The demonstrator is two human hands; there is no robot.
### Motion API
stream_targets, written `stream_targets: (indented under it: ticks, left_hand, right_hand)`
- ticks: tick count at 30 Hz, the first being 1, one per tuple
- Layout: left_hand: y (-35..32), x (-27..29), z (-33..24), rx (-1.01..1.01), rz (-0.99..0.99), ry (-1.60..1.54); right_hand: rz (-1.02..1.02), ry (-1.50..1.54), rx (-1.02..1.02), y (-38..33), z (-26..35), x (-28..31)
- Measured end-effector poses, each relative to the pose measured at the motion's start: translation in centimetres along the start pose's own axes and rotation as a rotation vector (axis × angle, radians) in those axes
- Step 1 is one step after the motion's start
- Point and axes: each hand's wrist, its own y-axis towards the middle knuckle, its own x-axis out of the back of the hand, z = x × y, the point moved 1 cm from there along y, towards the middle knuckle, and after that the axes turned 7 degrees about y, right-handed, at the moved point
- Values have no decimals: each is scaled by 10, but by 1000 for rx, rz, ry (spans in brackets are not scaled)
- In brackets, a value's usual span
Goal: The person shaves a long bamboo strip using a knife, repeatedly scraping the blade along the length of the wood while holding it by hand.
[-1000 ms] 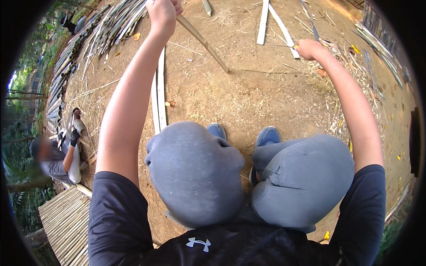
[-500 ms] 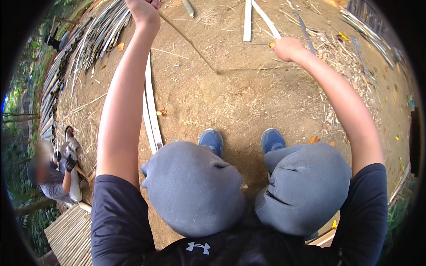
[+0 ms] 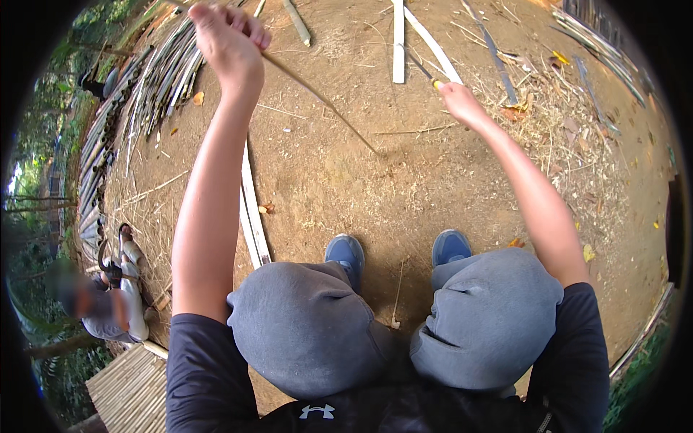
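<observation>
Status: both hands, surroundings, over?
Left hand holding long thin brown bamboo strip. Right hand gripping dark-bladed yellow-handled tool. Pale flat strips on ground beyond.

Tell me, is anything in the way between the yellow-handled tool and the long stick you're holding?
Nothing visible. The right hand holds the tool, the left hand the stick, with a gap between. A thin twig lies on the ground, seemingly below both.

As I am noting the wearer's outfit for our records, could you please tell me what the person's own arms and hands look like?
The left hand and right hand are gloveless, and no watch or band shows at either wrist. The forearms are bare, and short, dark, nearly black sleeves cover the upper arms.
</observation>
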Motion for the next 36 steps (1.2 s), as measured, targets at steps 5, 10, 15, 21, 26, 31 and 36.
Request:
stream_targets:
  ticks: [5,10,15,21,26,31,36]
  left_hand:
    - [5,23,31,67,-81,178]
    - [16,29,44,104,-102,185]
    - [12,26,44,111,-147,192]
    - [9,18,34,228,-116,19]
    - [1,15,32,191,-45,-9]
    - [-7,0,25,158,-6,-33]
    - [-11,-1,23,159,-15,-46]
  right_hand:
    - [270,572,-31,-40,5,-74]
    - [484,756,66,-69,25,-134]
    - [428,652,139,-72,31,-156]
    - [428,570,150,-65,15,-150]
    - [430,730,164,-76,27,-143]
    - [438,758,192,-69,31,-144]
    - [437,756,156,-80,52,-127]
